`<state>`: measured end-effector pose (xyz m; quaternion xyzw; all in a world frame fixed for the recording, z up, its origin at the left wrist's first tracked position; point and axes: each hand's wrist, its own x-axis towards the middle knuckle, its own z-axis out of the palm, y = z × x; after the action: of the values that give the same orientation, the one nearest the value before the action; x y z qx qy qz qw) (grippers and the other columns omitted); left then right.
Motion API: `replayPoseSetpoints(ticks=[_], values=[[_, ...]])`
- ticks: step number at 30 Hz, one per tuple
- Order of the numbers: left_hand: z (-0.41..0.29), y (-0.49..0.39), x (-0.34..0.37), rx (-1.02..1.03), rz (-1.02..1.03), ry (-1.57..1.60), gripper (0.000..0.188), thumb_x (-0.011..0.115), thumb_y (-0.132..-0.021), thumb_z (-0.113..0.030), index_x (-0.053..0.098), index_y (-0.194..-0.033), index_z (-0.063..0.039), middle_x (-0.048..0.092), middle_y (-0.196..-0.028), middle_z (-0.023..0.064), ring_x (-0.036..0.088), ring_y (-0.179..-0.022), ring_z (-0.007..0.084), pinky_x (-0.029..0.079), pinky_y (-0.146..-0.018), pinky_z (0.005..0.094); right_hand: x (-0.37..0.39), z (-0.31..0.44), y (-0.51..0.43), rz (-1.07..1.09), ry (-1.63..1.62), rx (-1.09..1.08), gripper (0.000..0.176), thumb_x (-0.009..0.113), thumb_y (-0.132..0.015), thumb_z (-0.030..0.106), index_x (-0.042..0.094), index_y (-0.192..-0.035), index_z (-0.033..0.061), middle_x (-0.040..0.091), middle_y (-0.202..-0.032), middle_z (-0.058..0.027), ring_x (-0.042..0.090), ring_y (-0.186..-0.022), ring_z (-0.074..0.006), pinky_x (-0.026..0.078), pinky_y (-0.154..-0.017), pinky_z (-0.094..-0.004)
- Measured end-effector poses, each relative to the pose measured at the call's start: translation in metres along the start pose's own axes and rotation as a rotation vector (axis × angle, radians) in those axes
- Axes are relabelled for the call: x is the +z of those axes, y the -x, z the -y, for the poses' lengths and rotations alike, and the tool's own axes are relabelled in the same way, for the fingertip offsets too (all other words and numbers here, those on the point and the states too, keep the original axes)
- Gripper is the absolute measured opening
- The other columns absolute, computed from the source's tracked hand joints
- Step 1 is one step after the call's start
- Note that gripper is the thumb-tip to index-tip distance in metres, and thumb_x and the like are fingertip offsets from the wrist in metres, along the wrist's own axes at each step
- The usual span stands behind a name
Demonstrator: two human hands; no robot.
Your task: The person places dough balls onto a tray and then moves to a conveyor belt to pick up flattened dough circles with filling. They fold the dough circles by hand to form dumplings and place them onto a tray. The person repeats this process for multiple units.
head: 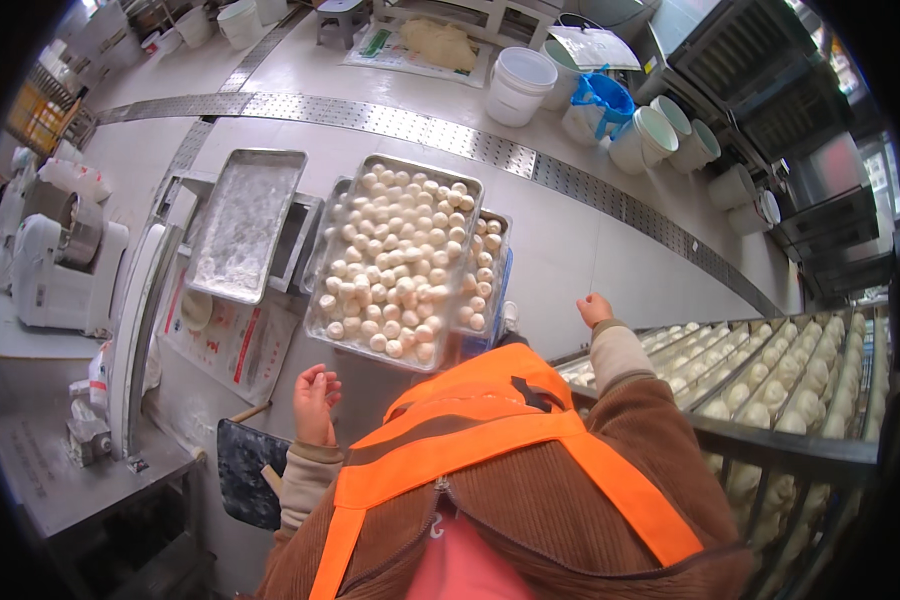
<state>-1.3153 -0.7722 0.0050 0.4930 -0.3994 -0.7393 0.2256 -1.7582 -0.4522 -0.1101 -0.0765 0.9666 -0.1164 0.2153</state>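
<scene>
My left hand (pixel 316 405) hangs in front of me at the left, its fingers loosely curled and apart, holding nothing. Out to the right, my right hand (pixel 594 309) is curled closed near a rack of dough pieces, with nothing visible in it. Between and beyond the hands, a metal sheet tray (pixel 371 361) carries many floured dough balls (pixel 390 255). It lies over other trays, and a lower tray (pixel 506 225) with more dough balls shows at its right. A flour-dusted metal tray (pixel 244 217) rests to the left, on a metal frame. Neither hand touches a tray.
The rack's dark metal rail (pixel 787 442) runs close by my right arm. At the left stand a white mixer (pixel 64 270) and a steel table (pixel 82 480). A black-seated stool (pixel 251 469) is beside my left forearm. White buckets (pixel 521 86) line the far side beyond a perforated floor drain (pixel 390 120).
</scene>
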Motion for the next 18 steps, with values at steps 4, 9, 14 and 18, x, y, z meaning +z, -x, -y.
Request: replayPoseSetpoints(ticks=[4,9,14,18], values=[[0.004,-0.018,0.021,0.005,-0.061,0.018,0.017,0.047,-0.092,-0.018,0.049,-0.107,-0.011,0.056,-0.092,0.0004,0.053,-0.079,0.0105,0.043,-0.068,0.0259,-0.018,-0.010,-0.055,0.027,0.055,0.010,0.042,0.059,-0.077,0.030,0.059,-0.102,-0.0033,0.059,-0.103,-0.0234,0.056,-0.100,-0.0352,0.044,-0.086,-0.0406],[0.013,-0.034,0.072,-0.033,-0.139,0.017,0.019,0.048,-0.091,-0.019,0.049,-0.108,-0.010,0.056,-0.091,0.0018,0.054,-0.077,0.0108,0.044,-0.065,0.0254,-0.028,-0.036,-0.138,0.075,0.089,0.032,0.037,0.060,-0.075,0.032,0.064,-0.087,-0.0024,0.062,-0.090,-0.0229,0.059,-0.089,-0.0364,0.046,-0.080,-0.0418],[0.023,-0.042,0.144,-0.174,-0.340,-0.049,0.020,0.049,-0.090,-0.019,0.049,-0.107,-0.009,0.057,-0.090,0.0040,0.054,-0.073,0.0117,0.045,-0.060,0.0238,-0.022,-0.062,-0.232,0.067,0.034,0.046,0.034,0.059,-0.075,0.034,0.064,-0.080,0.0006,0.063,-0.084,-0.0204,0.059,-0.083,-0.0356,0.046,-0.076,-0.0411],[0.027,-0.067,0.224,-0.273,-0.251,-0.184,0.021,0.051,-0.090,-0.019,0.048,-0.107,-0.008,0.057,-0.090,0.0049,0.055,-0.072,0.0128,0.046,-0.057,0.0241,-0.020,-0.096,-0.289,0.139,-0.054,0.126,0.035,0.058,-0.077,0.030,0.063,-0.090,-0.0018,0.062,-0.093,-0.0222,0.058,-0.090,-0.0375,0.046,-0.080,-0.0428]])
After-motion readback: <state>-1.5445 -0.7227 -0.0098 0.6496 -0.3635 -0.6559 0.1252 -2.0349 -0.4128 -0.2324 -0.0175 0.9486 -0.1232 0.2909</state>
